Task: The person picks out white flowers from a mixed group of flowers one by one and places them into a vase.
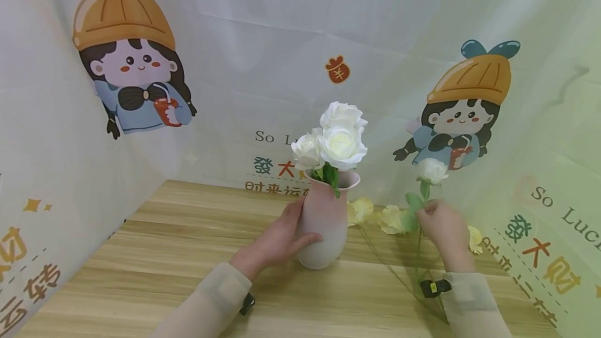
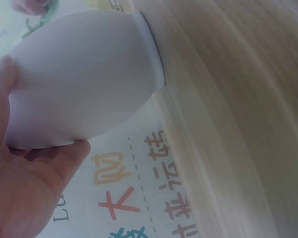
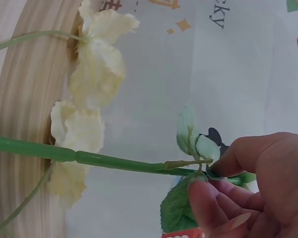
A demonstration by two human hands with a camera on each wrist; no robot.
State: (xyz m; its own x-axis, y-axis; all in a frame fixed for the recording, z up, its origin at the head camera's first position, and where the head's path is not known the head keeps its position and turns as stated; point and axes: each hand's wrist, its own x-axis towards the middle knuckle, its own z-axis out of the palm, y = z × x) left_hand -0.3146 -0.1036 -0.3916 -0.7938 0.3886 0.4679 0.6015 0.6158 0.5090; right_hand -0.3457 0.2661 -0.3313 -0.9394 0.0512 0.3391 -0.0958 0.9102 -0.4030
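Observation:
A pink-and-white vase [image 1: 323, 228] stands upright on the table, with several white roses [image 1: 343, 146] in its mouth. My left hand [image 1: 277, 241] grips the vase from its left side, thumb across the front and fingers behind. In the left wrist view, the thumb and fingertips wrap the vase's pale body [image 2: 84, 74]. To the right of the vase, my right hand [image 1: 443, 231] holds up a single white rose [image 1: 433, 171], bloom on top. Thumb and forefinger pinch its green stem [image 3: 119, 162] beside the leaves, as the right wrist view shows.
Pale yellow flowers [image 1: 393, 219] lie at the back of the wooden table [image 1: 188, 254], right of the vase, their thin stems running toward the front right. A printed cloth [image 1: 263, 67] with cartoon figures hangs behind and along both sides.

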